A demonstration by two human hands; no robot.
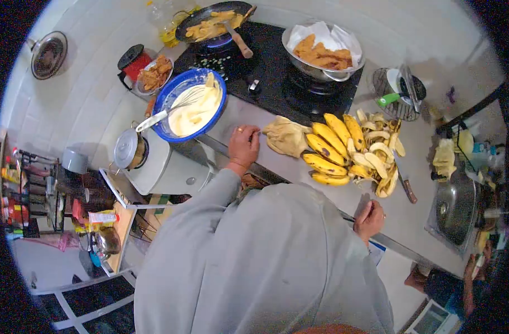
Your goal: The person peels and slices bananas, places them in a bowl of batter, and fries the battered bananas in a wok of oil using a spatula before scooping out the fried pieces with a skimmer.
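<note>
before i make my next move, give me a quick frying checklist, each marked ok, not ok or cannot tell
1. Left hand and right hand free: ok, nothing visible in either.
2. Flame under pan: ok, lit and blue.
3. Turner handle clear: ok, sticks out past the rim.
4. Food in pan cooked through: cannot tell.
5. Batter left: ok, in the blue bowl with the whisk.
6. Peels cleared away: not ok, heaped beside the bananas and knife.

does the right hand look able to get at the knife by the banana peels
Probably yes: the right hand looks empty, the knife lies with its handle clear of the banana peels, and bare counter shows between.
</note>
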